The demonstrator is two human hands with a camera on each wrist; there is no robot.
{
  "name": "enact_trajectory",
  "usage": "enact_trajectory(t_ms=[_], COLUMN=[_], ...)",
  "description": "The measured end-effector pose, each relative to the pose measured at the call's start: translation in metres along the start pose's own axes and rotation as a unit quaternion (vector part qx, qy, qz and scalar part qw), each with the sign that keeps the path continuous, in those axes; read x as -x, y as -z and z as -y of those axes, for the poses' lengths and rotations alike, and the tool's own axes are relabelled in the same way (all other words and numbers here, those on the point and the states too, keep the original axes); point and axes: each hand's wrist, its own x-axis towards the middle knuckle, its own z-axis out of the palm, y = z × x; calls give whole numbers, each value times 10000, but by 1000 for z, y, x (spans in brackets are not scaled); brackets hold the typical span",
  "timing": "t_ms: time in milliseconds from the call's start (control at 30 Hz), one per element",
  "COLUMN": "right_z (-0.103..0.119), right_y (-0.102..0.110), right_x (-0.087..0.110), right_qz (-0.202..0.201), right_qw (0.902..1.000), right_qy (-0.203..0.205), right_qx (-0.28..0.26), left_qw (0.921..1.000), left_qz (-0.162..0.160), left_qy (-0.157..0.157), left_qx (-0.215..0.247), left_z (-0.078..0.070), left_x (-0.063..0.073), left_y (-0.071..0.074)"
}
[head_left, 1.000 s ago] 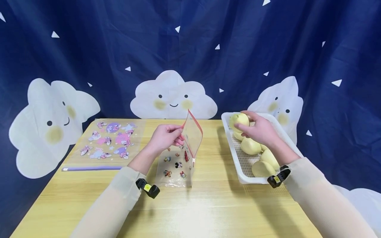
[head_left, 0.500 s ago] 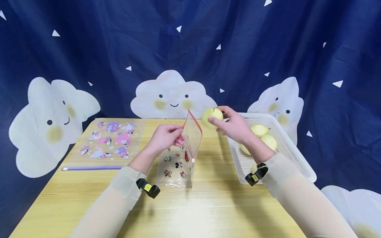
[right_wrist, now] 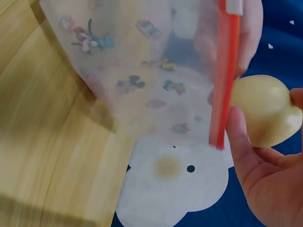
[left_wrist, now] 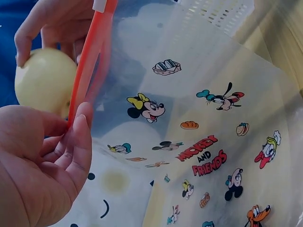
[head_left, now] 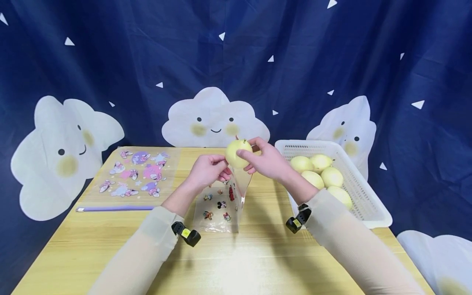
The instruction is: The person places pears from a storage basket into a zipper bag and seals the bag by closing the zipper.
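My left hand (head_left: 207, 171) pinches the red-edged mouth of a clear zip bag (head_left: 215, 203) printed with cartoon characters. The bag stands on the table with its mouth upward. A round, pale yellow pear (head_left: 237, 153) is held in the fingers of my right hand (head_left: 271, 160), stem up, right over the bag's mouth. From the left wrist, the pear (left_wrist: 45, 81) shows just beside the red zip edge (left_wrist: 90, 66), on the outer side of the printed film. In the right wrist view, my right thumb (right_wrist: 239, 135) lies close to that red edge.
A white plastic basket (head_left: 381, 223) at the right holds several more pears (head_left: 332, 177). Flat on the table's left lies another clear bag (head_left: 134, 174) with pink and purple prints and a purple slider strip (head_left: 118, 208). A dark blue cloud-patterned curtain (head_left: 243, 49) hangs behind the table.
My right hand has lifted the pear out of the basket and carried it left to the bag's mouth. My left hand has kept its pinch on the bag with hardly any movement.
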Motion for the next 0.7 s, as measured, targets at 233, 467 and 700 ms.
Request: enact_trajectory(t_ms=[233, 467, 700], right_z=[-7, -10, -10], right_y=[-1, -8, -19], right_x=[-1, -7, -18], right_qz=[176, 577, 1346], right_qw=[9917, 9628, 9532], right_qy=[-140, 199, -134], right_qx=[1269, 2631, 2704], left_qw=[9991, 9979, 9971], left_qz=[-381, -375, -317], left_qy=[22, 22, -80], left_qx=[160, 521, 683], left_z=[-5, -14, -22], left_x=[1, 4, 7], left_y=[-2, -6, -12])
